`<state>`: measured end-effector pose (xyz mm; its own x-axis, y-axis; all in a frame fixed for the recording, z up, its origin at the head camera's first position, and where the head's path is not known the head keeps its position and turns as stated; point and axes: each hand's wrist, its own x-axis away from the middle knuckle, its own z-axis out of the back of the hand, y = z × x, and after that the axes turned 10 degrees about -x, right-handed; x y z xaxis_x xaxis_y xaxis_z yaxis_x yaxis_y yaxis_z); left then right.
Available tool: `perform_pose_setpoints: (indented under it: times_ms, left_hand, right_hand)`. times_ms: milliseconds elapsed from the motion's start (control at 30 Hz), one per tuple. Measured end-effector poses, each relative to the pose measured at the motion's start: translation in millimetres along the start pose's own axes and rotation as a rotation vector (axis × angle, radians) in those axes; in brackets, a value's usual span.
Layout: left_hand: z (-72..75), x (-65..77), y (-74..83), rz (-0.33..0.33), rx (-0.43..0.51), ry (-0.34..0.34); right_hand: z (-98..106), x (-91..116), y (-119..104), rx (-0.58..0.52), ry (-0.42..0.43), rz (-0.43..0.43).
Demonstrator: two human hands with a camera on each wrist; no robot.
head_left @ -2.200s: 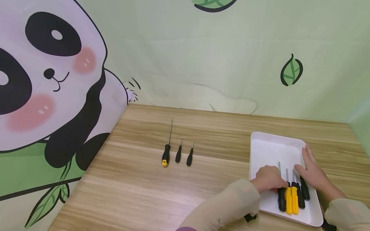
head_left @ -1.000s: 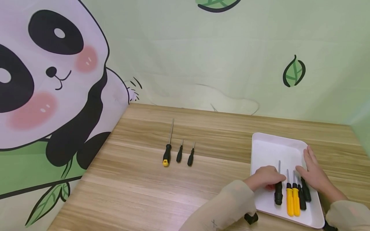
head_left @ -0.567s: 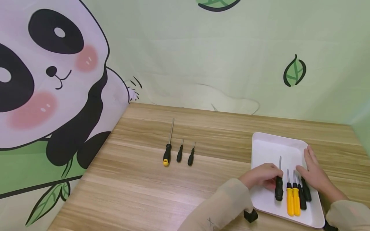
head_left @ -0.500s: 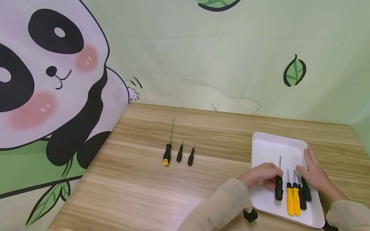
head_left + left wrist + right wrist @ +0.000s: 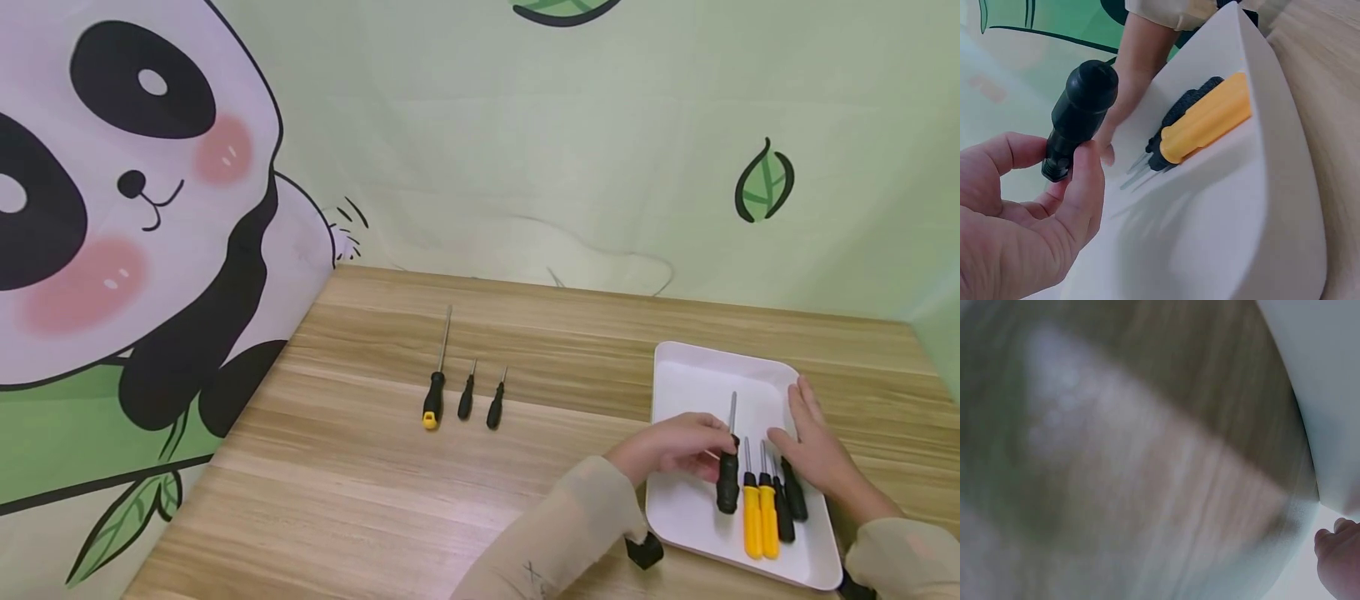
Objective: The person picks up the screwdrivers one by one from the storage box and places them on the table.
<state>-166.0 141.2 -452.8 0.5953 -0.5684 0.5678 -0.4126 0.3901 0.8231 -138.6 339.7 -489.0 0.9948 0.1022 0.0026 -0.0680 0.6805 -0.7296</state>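
Wood-grained tabletop (image 5: 465, 508) carries a white tray (image 5: 693, 379). Over it, fingers of your left hand (image 5: 681, 438) pinch a screwdriver (image 5: 727, 483), silver-shafted, its black handle round-ended; your right hand (image 5: 817, 448) touches the tray's rim, fingers straight.

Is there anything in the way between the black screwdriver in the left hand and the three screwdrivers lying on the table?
Yes: the white tray's left rim. The left hand holds the black screwdriver over the tray, so it probably needs lifting past that rim. Beyond it, nothing visible stands before the three screwdrivers.
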Motion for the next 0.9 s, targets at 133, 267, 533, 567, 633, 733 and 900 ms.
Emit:
perform_pose_setpoints:
  times_ms: [133,267,533,567,633,733,900]
  left_hand:
    - [3.4,1.8,3.8,-0.009,0.016,-0.009]
    - [7.6,5.4,8.1,-0.022,0.030,-0.020]
    - [17.5,10.9,14.0,-0.074,0.026,-0.014]
    - [19.1,11.4,14.4,-0.077,0.024,-0.011]
    - [22.2,12.4,15.2,-0.085,0.019,-0.007]
    - [26.9,14.5,16.4,-0.091,0.005,-0.004]
    - [36.3,18.9,18.9,-0.109,-0.041,-0.012]
  right_hand:
    - [0,0,-1,-0.001,-0.002,-0.004]
    - [0,0,-2,-0.002,-0.007,-0.013]
    - [1,0,-1,-0.006,-0.007,-0.003]
    - [1,0,-1,-0.007,-0.008,-0.004]
    - [1,0,-1,-0.008,-0.010,-0.009]
    - [1,0,-1,-0.008,-0.009,-0.012]
    - [1,-2,-1,-0.006,-0.008,-0.020]
